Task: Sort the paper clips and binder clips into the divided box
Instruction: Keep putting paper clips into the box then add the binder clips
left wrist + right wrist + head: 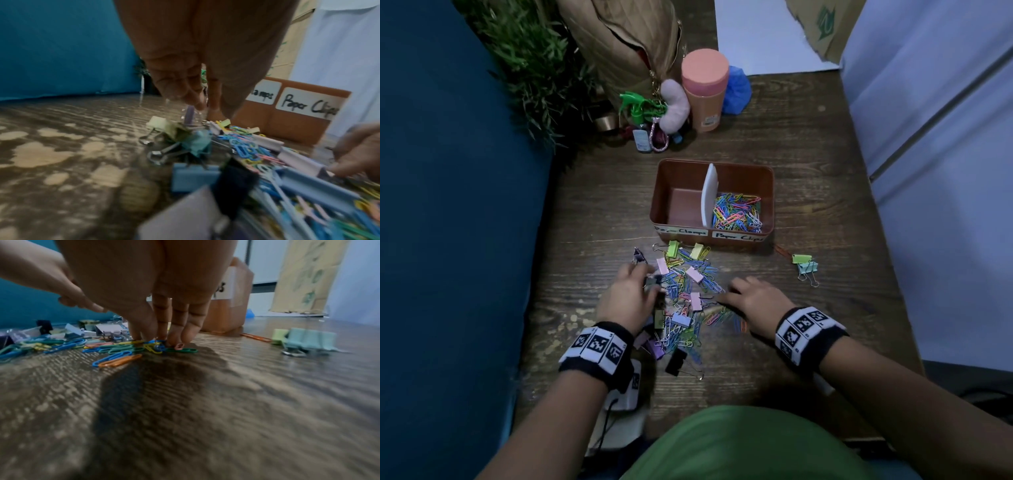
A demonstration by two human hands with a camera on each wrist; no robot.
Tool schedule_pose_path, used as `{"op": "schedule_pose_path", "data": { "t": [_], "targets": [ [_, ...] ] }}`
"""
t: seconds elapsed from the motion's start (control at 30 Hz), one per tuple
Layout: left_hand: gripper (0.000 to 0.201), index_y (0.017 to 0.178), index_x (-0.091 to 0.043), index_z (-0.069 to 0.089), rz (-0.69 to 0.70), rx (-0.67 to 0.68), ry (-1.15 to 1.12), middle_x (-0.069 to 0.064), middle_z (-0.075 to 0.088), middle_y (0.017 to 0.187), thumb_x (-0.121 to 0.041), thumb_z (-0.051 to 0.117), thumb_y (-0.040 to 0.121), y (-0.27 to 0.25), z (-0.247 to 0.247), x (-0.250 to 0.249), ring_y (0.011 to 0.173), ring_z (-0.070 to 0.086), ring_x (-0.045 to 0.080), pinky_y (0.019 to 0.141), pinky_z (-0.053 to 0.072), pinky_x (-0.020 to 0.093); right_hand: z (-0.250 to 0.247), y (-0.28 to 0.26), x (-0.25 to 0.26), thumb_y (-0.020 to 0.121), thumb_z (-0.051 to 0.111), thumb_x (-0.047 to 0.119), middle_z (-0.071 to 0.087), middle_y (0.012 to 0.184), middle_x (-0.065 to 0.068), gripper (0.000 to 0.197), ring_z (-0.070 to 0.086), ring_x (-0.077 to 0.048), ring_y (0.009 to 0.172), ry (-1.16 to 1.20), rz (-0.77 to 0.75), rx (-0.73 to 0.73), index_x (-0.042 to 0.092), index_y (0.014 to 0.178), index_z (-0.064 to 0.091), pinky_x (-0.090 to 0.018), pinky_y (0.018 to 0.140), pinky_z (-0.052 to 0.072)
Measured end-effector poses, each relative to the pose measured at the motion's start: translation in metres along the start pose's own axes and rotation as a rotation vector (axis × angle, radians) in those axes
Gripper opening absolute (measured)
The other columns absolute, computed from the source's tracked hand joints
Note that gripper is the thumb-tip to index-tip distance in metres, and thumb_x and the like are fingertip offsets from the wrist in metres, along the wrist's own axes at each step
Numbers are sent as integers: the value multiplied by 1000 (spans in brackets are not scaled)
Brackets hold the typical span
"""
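**Clips part-sorted on a worn worktop**

On the scuffed wood-grain worktop (808,164) lies a heap of bright wire paper clips (681,284) and pastel folded binder clips (694,274). The left hand (625,298) pinches a grey binder clip (652,282). The right hand (756,298), fingers nearly straight, presses its fingertips (186,332) on the heap. Just beyond, the brown rounded divided box (722,174) holds sorted paper clips (738,212) right of its white divider (709,195).

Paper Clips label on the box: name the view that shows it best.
Left wrist: the Paper Clips label is close, large and readable. Head shows it small and slanted; right wrist shows only a sliver.
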State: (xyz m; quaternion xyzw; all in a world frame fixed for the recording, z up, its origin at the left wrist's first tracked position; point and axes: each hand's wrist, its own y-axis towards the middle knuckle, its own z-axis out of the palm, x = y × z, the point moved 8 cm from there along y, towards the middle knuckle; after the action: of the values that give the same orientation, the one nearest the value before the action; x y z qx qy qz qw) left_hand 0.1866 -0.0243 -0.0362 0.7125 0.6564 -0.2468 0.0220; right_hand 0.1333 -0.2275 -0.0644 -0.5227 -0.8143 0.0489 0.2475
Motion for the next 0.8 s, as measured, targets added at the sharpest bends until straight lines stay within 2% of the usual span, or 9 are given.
{"op": "schedule_pose_path", "data": {
  "t": [0.1, 0.2, 0.27, 0.37, 0.47, 0.53, 0.63, 0.73, 0.8],
  "targets": [
    [36, 107, -28, 60, 127, 144, 21, -1, 59, 111, -51, 65, 79, -5, 26, -30, 97, 62, 23, 78, 53, 34, -5, -1, -3, 77, 55, -2, 53, 114, -6, 59, 49, -30, 105, 37, 37, -44, 27, 128, 48, -42, 87, 45],
    [48, 115, -30, 56, 207, 248, 104, -3, 56, 116, -51, 68, 74, -11, 50, -52, 106, 58, 20, 84, 51, 33, -13, 8, -3, 74, 55, -6, 55, 117, -6, 60, 51, -31, 106, 86, 88, -114, 25, 126, 50, -42, 86, 48],
    [52, 122, -30, 51, 238, 263, 156, -2, 53, 120, -48, 66, 76, -11, 59, -59, 110, 56, 22, 86, 51, 35, -18, 19, 0, 73, 54, -8, 53, 124, -5, 65, 49, -30, 111, 113, 89, -123, 23, 130, 46, -43, 89, 48],
    [48, 123, -29, 50, 273, 256, 195, 0, 52, 120, -43, 62, 79, -8, 65, -65, 111, 55, 25, 86, 51, 37, -20, 40, 5, 74, 56, -7, 40, 141, -4, 73, 41, -29, 121, 94, 72, -75, 22, 138, 35, -45, 98, 43],
    [50, 123, -30, 50, 287, 251, 221, 1, 52, 120, -47, 62, 79, -7, 67, -66, 109, 56, 26, 84, 51, 37, -23, 58, 1, 73, 57, -9, 37, 141, -5, 76, 39, -30, 119, 111, 115, -26, 20, 139, 34, -47, 95, 45],
    [49, 124, -31, 49, 306, 252, 228, 0, 51, 120, -48, 62, 79, -8, 68, -70, 109, 56, 25, 81, 50, 37, -24, 64, 1, 76, 58, -6, 41, 135, -5, 69, 41, -30, 116, 105, 105, -14, 24, 136, 40, -46, 90, 47],
    [45, 123, -30, 50, 331, 256, 235, 1, 51, 117, -48, 59, 82, -9, 70, -76, 107, 56, 25, 75, 49, 36, -22, 67, 2, 82, 59, 6, 45, 124, -6, 49, 42, -28, 110, 69, 74, -6, 27, 125, 50, -42, 82, 49],
    [51, 127, -29, 47, 327, 259, 222, 2, 53, 117, -49, 58, 82, -9, 71, -81, 108, 55, 25, 76, 48, 36, -22, 64, -2, 85, 58, 14, 47, 116, -11, 25, 45, -31, 105, 41, 92, -37, 18, 109, 58, -42, 78, 48],
    [50, 128, -28, 47, 341, 267, 216, 2, 54, 118, -48, 57, 83, -10, 74, -85, 110, 55, 24, 79, 48, 36, -23, 59, -8, 85, 57, 15, 48, 112, -12, 19, 46, -32, 103, 38, 121, -51, 12, 104, 57, -42, 77, 46]
  ]
}}
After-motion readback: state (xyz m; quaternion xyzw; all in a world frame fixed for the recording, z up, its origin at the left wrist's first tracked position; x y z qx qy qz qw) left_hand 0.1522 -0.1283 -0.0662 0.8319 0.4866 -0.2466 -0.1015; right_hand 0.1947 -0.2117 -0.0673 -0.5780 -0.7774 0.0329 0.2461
